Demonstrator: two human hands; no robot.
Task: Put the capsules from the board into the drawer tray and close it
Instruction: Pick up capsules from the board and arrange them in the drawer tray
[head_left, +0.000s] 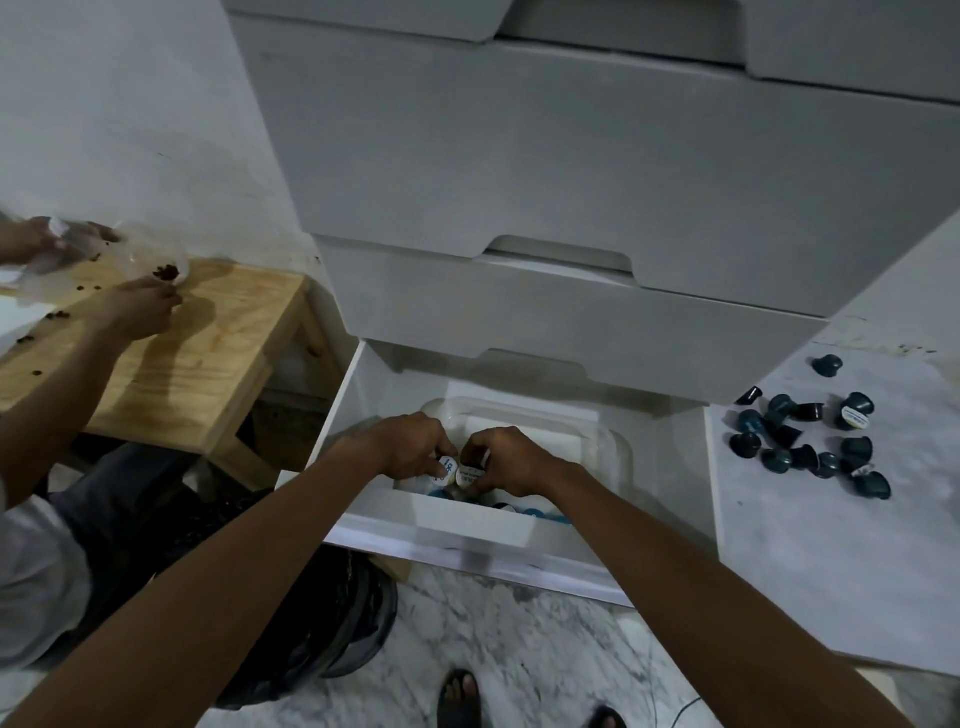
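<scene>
The likeliest slip from here is a capsule escaping the fingers and missing the clear tray (618, 441). Both hands are crowded over its near-left corner, close to the rim, so a loose release could send a capsule onto the bare bottom of the drawer (340, 415) or over its near wall to the marble floor. The drawer stands pulled well out. Pushing it in before the hands are clear, or with a capsule perched on the tray's rim, could pinch fingers or jam it. The heap of dark capsules on the board (810, 436) lies toward the left part of the board (831, 545), so a hasty sweep could roll some off that edge.

The left hand (415, 447) has its fingers curled, pinching a white-lidded capsule (447, 465) by the tips. The right hand (506, 460) is curled the same way round a second capsule (470, 474). The two lids sit just beside each other (whether either palm hides more, I cannot tell). A few capsules already lie at the tray's near end, partly hidden behind the drawer front. The heap on the board is well apart from both hands, to the right.
</scene>
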